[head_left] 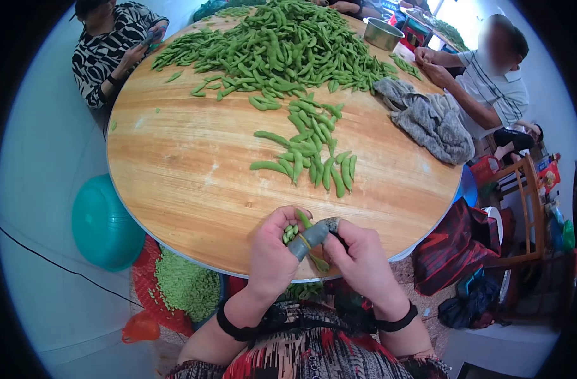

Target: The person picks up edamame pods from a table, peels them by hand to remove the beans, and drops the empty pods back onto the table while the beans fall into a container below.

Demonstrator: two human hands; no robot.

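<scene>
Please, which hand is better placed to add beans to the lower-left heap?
Probably the left hand: it cups small, oval, pale-green shelled beans and is nearer the pale-green bean heap than the right hand.

Forearms [217, 338] angled forward and inward, converging at midline. Left hand [272, 256]: fingers curled, thumb [308, 240] laid across toward the right. Right hand [364, 256]: turned inward, fingers bent, thumb tip near the left thumb.
</scene>
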